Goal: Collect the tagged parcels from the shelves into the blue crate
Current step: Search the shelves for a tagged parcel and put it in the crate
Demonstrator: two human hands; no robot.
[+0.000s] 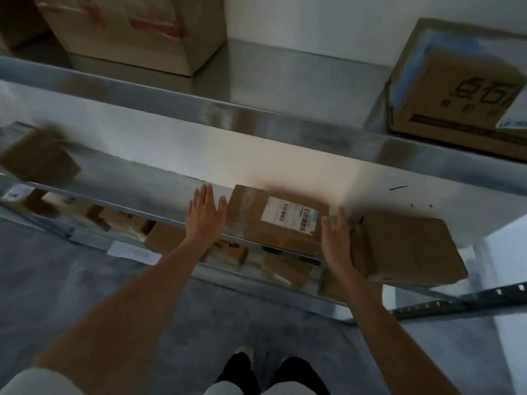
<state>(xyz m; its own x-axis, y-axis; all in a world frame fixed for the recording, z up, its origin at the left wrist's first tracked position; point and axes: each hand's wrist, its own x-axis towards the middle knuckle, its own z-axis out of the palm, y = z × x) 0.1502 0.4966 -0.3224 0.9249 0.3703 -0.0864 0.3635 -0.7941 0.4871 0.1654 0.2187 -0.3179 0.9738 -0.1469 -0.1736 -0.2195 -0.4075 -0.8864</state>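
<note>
A flat brown parcel [265,220] with a white barcode label lies on the metal shelf [171,172] in front of me. My left hand [204,213] is just left of it, fingers straight, a small gap between hand and box. My right hand [336,240] stands edge-on at the parcel's right end, fingers straight; whether it touches the box is unclear. A bigger plain brown box [407,249] sits right behind my right hand. The blue crate is out of view.
A small brown box [40,161] sits at the shelf's far left. The upper shelf holds a large carton [128,32] at left and a printed carton [456,89] at right. Several parcels [285,269] lie on the shelf below. Grey floor and my shoes [245,354] are underneath.
</note>
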